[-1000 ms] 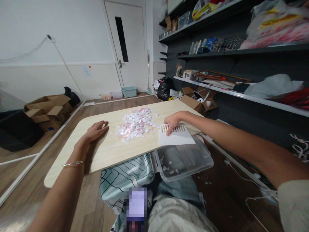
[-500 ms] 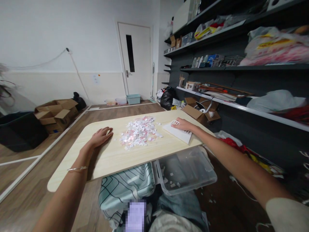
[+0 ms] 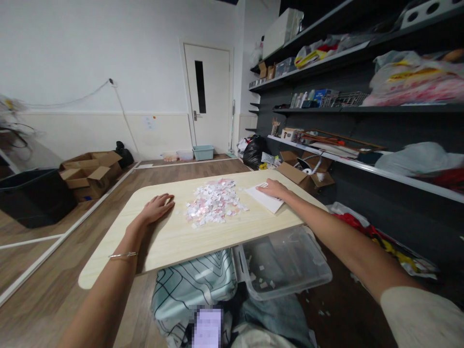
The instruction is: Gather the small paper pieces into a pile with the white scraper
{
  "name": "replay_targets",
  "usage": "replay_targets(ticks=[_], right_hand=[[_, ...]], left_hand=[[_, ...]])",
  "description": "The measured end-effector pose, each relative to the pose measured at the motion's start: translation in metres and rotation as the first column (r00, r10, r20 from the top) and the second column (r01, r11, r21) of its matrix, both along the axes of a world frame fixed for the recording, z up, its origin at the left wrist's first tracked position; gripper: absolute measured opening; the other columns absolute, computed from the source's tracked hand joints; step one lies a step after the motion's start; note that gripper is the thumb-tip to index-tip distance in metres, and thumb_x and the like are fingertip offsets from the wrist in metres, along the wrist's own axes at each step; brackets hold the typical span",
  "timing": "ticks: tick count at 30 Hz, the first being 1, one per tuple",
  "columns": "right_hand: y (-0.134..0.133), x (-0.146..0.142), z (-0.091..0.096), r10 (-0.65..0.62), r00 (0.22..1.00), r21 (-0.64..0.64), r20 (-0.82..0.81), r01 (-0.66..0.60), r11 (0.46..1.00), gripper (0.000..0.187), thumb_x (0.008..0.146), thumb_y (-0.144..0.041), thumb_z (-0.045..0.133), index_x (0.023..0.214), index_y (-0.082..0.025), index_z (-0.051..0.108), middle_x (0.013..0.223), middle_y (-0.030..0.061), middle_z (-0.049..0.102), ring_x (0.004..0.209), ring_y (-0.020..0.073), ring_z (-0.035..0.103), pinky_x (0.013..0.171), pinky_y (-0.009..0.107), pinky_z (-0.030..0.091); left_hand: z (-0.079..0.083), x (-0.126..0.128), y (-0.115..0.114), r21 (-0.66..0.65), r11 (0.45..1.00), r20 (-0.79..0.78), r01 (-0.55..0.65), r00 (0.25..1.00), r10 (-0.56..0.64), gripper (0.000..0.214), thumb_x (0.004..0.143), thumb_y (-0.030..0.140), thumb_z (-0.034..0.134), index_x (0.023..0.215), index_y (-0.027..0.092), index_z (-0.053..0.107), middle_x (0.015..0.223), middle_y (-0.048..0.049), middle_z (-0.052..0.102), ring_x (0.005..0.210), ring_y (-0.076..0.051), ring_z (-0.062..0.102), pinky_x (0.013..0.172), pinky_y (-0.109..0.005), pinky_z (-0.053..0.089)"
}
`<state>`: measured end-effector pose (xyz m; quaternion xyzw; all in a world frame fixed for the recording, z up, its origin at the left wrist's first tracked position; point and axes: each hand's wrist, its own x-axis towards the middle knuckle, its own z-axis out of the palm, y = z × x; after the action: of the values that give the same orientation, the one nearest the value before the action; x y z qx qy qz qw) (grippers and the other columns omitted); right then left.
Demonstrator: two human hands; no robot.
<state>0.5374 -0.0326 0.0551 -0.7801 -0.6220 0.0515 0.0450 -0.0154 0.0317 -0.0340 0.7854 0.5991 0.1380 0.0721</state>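
A loose heap of small white and pinkish paper pieces (image 3: 216,202) lies on the pale wooden tabletop (image 3: 165,249). To its left my left hand (image 3: 158,209) rests on the table, holding nothing, with its fingers stretched out and slightly bent. On the heap's right side my right hand (image 3: 272,189) grips the far end of a flat white board (image 3: 268,201). Slots show along the board's edge by the fingers, which partly cover it. The board lies low over the table, apart from most of the pieces.
Below the table's near edge sits a clear plastic bin (image 3: 290,270) with a few scraps in it, beside a checked light-blue bag (image 3: 194,285). Loaded dark shelves (image 3: 362,110) line the right wall. A cardboard box (image 3: 308,174) stands beyond the table's right end.
The view has shifted slightly, so everything sits a little lower and further right. The slots of the white board show less now. Both hands stay in nearly the same places on the table.
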Motion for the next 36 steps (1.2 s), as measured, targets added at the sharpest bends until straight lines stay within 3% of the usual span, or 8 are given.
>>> replay_targets(ticks=[4, 7, 11, 17, 24, 30, 36], right_hand=[[-0.015, 0.007, -0.005, -0.018, 0.999, 0.053, 0.044, 0.015, 0.998, 0.083, 0.109, -0.076, 0.051, 0.156, -0.009, 0.065, 0.15, 0.0322, 0.073, 0.143, 0.0438, 0.071, 0.11, 0.048, 0.056], [-0.027, 0.02, -0.014, 0.12, 0.99, 0.097, 0.078, -0.127, 0.987, 0.072, 0.111, -0.072, 0.05, 0.148, -0.015, 0.074, 0.147, 0.027, 0.077, 0.137, 0.0414, 0.075, 0.111, 0.048, 0.056], [-0.04, 0.04, -0.03, 0.303, 0.953, 0.226, 0.003, -0.296, 0.928, 0.057, 0.109, -0.065, 0.061, 0.141, -0.023, 0.081, 0.144, 0.017, 0.081, 0.135, 0.0348, 0.077, 0.114, 0.042, 0.056], [-0.035, 0.043, -0.041, 0.217, 0.95, 0.384, -0.225, -0.118, 0.916, 0.068, 0.106, -0.066, 0.065, 0.16, -0.025, 0.072, 0.157, 0.0134, 0.075, 0.139, 0.0327, 0.075, 0.118, 0.044, 0.058], [-0.026, 0.026, -0.029, 0.125, 0.988, 0.252, -0.092, -0.098, 0.963, 0.07, 0.105, -0.072, 0.063, 0.16, -0.03, 0.074, 0.156, 0.0118, 0.076, 0.146, 0.039, 0.071, 0.122, 0.051, 0.055], [-0.035, 0.036, -0.03, 0.334, 0.941, 0.204, 0.05, -0.338, 0.919, 0.065, 0.111, -0.066, 0.055, 0.164, -0.032, 0.07, 0.16, 0.01, 0.073, 0.146, 0.0359, 0.071, 0.124, 0.048, 0.054], [-0.041, 0.042, -0.033, 0.397, 0.918, 0.253, -0.002, -0.384, 0.888, 0.059, 0.11, -0.059, 0.061, 0.163, -0.033, 0.071, 0.161, 0.0066, 0.072, 0.148, 0.0321, 0.07, 0.125, 0.045, 0.053]], left_hand=[[0.0, 0.002, -0.002, 0.028, 1.0, 0.006, -0.012, 1.0, 0.011, 0.075, 0.104, 0.068, 0.042, 0.158, 0.025, 0.069, 0.176, -0.0118, 0.059, 0.165, -0.036, 0.051, 0.135, -0.052, 0.042], [0.0, 0.002, -0.003, 0.031, 0.999, 0.003, -0.008, 1.0, 0.008, 0.075, 0.104, 0.068, 0.041, 0.159, 0.025, 0.069, 0.176, -0.0117, 0.059, 0.165, -0.036, 0.051, 0.136, -0.051, 0.041], [-0.001, -0.001, -0.001, 0.014, 1.0, -0.008, 0.004, 1.0, -0.004, 0.083, 0.103, 0.07, 0.036, 0.163, 0.02, 0.065, 0.178, -0.0146, 0.057, 0.166, -0.037, 0.049, 0.138, -0.052, 0.038], [-0.002, -0.002, 0.003, 0.013, 1.0, -0.008, 0.011, 1.0, -0.011, 0.085, 0.101, 0.072, 0.036, 0.162, 0.02, 0.065, 0.177, -0.0158, 0.057, 0.165, -0.038, 0.05, 0.137, -0.055, 0.038], [-0.003, -0.002, 0.004, 0.028, 1.0, -0.014, 0.0, 1.0, 0.001, 0.081, 0.102, 0.072, 0.038, 0.161, 0.023, 0.067, 0.176, -0.0134, 0.059, 0.163, -0.036, 0.053, 0.136, -0.051, 0.041], [0.0, -0.001, 0.002, 0.001, 1.0, -0.018, -0.007, 1.0, 0.007, 0.084, 0.102, 0.073, 0.036, 0.163, 0.023, 0.065, 0.178, -0.0125, 0.056, 0.166, -0.035, 0.048, 0.139, -0.05, 0.036], [0.003, -0.001, 0.0, 0.003, 1.0, 0.01, 0.009, 1.0, -0.009, 0.08, 0.102, 0.07, 0.039, 0.161, 0.022, 0.066, 0.177, -0.0132, 0.058, 0.164, -0.038, 0.05, 0.137, -0.054, 0.038]])
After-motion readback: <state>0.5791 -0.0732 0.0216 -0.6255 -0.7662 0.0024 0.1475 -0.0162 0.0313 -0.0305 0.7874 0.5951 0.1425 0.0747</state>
